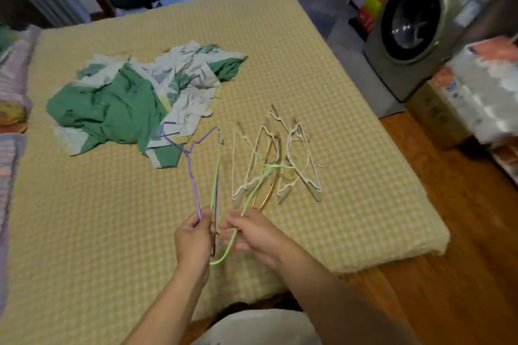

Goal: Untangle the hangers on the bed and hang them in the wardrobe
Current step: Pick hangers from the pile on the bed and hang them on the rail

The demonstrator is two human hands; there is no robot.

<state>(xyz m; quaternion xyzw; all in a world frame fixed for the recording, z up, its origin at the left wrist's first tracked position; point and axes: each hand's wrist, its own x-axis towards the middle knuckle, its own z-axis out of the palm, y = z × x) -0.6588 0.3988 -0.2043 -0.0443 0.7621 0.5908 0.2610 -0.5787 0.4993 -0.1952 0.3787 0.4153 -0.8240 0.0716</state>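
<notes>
Bed [112, 232] cover: yellow-white checked cloth, nubby woven texture, matt. Crumpled cloth heap [134, 106]: green and pale printed fabric, soft, creased, matt. Purple hanger [193, 176] and green hanger [215, 176]: thin wire with smooth coloured coating, slight sheen. Tangled hangers [280, 159]: mostly cream, look coated and matt; one or two gold, shiny like bare metal. Floor [462, 232]: wood boards, orange-brown, polished, glossy. Washing machine [414, 22]: smooth grey-beige casing, satin; round door dark and glossy, glass-like. Packs [482, 87] at right: shiny plastic wrap.
</notes>
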